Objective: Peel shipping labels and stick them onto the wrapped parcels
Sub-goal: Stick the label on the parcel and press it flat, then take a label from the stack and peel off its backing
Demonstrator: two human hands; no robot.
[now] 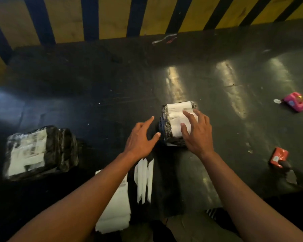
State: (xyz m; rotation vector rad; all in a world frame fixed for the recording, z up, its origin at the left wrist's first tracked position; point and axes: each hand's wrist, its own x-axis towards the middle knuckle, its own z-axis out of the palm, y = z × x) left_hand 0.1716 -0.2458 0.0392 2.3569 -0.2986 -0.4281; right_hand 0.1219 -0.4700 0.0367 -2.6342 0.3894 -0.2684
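Note:
A small parcel wrapped in black plastic (166, 130) sits on the dark floor at the centre, with a white shipping label (177, 112) across its top. My right hand (197, 131) lies flat on that label, fingers spread and straight. My left hand (141, 138) hovers just left of the parcel, fingers open, thumb near the parcel's side. A larger black-wrapped parcel (59, 147) with a white label (26, 154) lies at the left. Under my left forearm lies a stack of white label sheets (115, 212), with peeled backing strips (143, 180) beside it.
A pink tape dispenser (295, 101) lies at the far right, a red packet (278, 157) below it. Scraps of tape (164, 39) lie near the yellow-and-black striped barrier (112, 16) at the back. Dark shiny floor (226, 84) stretches all around.

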